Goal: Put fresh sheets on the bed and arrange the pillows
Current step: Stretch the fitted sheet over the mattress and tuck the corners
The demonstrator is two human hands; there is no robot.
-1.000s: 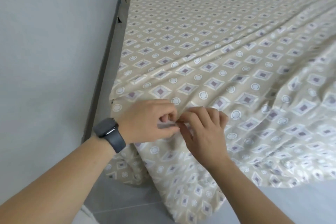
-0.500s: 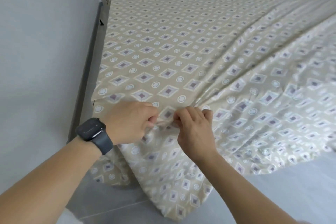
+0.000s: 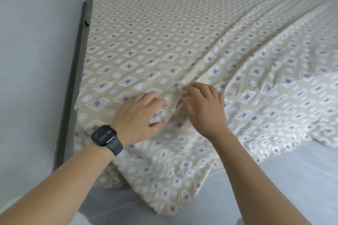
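Fingers of the left hand (image 3: 140,113) and right hand (image 3: 203,107), pinched on a fold a second ago, now lie loose and spread on the sheet (image 3: 164,42) at the bed's near-left corner, likely smoothing it.

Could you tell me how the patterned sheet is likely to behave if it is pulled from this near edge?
The patterned sheet looks thin and floppy: it ridges between the left hand and right hand. It probably drags in long folds, as on the right side. Its overhang drapes limply to the floor, so it seems light.
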